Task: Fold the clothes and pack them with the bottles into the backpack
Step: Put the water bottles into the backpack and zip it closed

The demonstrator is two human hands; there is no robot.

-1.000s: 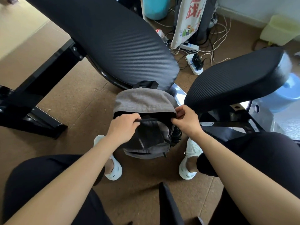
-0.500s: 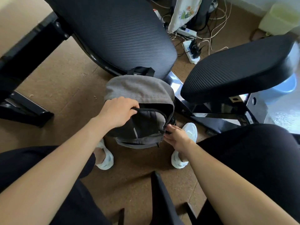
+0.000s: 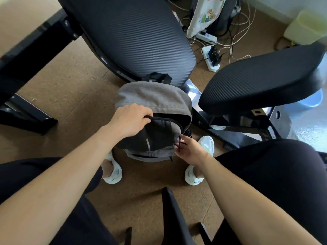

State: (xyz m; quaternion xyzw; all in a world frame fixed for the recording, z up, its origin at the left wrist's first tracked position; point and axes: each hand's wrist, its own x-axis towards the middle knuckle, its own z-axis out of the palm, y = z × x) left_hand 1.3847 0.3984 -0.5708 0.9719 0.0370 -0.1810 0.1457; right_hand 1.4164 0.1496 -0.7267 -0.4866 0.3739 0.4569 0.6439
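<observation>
My left hand (image 3: 131,119) clamps the backpack (image 3: 155,96) rim taut so my right hand (image 3: 191,149), pinching the zip pull (image 3: 179,144) at the backpack's side, can probably zip.

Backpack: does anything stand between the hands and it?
Nothing visible does. The left hand grips the backpack by its black zip edge, and the right hand pinches the zip pull at its right side.

Bright daylight from right, wide-angle edge distortion, slight blur.
</observation>
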